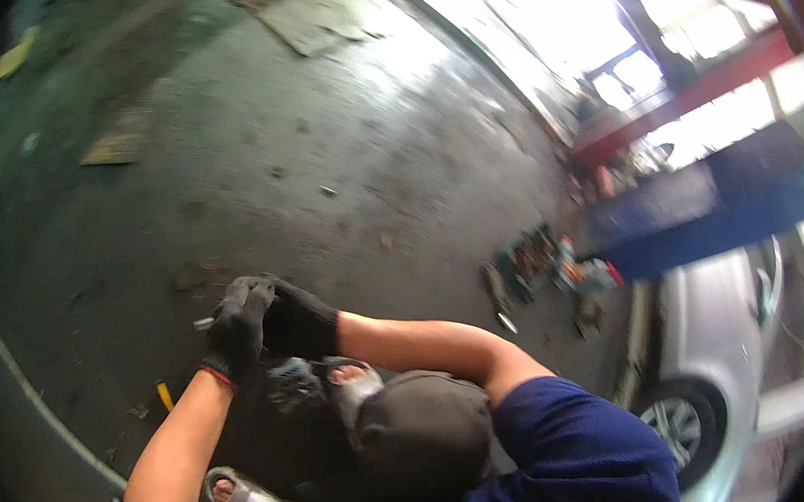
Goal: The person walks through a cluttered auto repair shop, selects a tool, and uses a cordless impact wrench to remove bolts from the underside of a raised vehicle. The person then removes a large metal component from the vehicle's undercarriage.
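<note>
My left hand [237,327] and my right hand [297,319], both in dark work gloves, meet in front of me above the floor. The fingers of each are bent closed and press together at the top. Whatever lies between them is hidden by the gloves and blur. A small pale piece [204,323] shows just beside my left hand; whether it is held or on the floor I cannot tell. Below my hands, near my right foot, sits a greyish metal-looking part [294,384], partly in shadow. A yellow strip, perhaps a tool handle [164,395], lies left of my left wrist.
A dark, stained workshop floor [311,133] spreads ahead, with flat cardboard-like pieces [112,149] on it. To the right are a green tray of parts [531,262], loose tools [497,295], a blue bench-like block [701,205], a red beam [689,93] and a silver car [715,336].
</note>
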Demonstrator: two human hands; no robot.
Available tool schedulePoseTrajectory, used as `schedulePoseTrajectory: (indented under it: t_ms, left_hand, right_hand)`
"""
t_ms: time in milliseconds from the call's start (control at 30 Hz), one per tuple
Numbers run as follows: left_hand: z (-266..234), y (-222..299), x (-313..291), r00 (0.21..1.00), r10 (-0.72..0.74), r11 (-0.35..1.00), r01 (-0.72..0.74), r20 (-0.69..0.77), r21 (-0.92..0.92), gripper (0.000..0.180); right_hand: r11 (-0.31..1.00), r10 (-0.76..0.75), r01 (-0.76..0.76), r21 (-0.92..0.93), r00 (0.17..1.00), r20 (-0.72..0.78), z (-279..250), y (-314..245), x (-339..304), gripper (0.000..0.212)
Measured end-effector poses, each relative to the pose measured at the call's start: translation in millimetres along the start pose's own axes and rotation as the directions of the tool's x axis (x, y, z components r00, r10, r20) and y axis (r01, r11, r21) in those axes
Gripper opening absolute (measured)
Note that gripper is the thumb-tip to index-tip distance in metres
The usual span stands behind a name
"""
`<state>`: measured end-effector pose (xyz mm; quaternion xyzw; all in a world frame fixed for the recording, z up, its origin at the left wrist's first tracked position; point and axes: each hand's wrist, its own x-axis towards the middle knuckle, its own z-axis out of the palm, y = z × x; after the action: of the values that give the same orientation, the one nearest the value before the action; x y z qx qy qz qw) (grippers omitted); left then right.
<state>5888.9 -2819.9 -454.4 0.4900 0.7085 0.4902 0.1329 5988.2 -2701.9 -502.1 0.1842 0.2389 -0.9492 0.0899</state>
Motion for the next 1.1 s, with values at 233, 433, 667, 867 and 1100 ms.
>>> schedulePoseTrajectory:
  t_ms: [233,433,667,867,1100]
  left_hand:
    - [48.6,36.9,-9.8,0.882,-0.327,0.944,0.318,0.338,0.086,0.042]
    - [16.1,-36.3,-45.3,0.861,-0.344,0.938,0.295,0.375,0.182,0.031]
    - [-34.7,-137.5,-103.7,0.910,-0.213,0.822,-0.031,0.357,0.568,0.023]
    - [-50.1,-144.6,-112.0,0.785,-0.549,0.813,0.422,0.288,0.401,0.026]
    - [-69.4,-125.9,-109.3,0.592,-0.781,0.606,0.641,0.199,0.472,0.030]
  right_hand:
    - [0.806,-0.216,0.124,-0.579,0.972,-0.093,-69.4,4.3,-64.8,0.017]
    - [0.848,-0.272,0.062,-0.527,0.903,-0.332,-209.6,10.5,-141.5,0.024]
    - [0.669,-0.542,-0.295,-0.682,0.434,-0.719,-368.4,-58.4,-314.7,0.014]
    - [0.738,-0.013,0.653,-0.169,-0.237,-0.971,-444.0,-140.3,-422.0,0.024]
    - [0.655,0.041,0.744,-0.129,-0.205,-0.978,-454.6,-165.9,-454.9,0.021]
